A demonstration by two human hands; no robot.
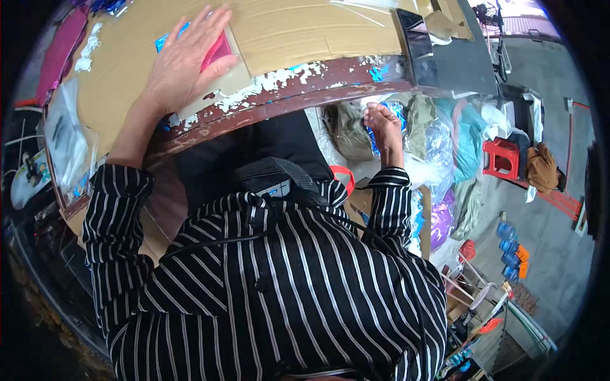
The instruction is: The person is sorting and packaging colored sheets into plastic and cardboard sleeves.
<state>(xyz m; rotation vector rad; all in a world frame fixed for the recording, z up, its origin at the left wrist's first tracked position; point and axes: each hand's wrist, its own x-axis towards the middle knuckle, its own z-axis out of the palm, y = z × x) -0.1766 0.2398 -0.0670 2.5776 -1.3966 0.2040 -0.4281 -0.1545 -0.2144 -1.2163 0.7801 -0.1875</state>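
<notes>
My left hand lies flat with its fingers stretched out, over a pink piece on a pale flat board. A bit of bright blue shows beside the fingers; the palm hides the rest. My right hand is just off the table's near edge, its thumb and fingers pinched together. What is between those fingertips, if anything, is too small to make out.
Cardboard covers the table, whose worn brown edge carries white and blue flakes. A dark phone lies at the right, near thin white sticks. Stuffed plastic bags and a red stool stand to the right.
</notes>
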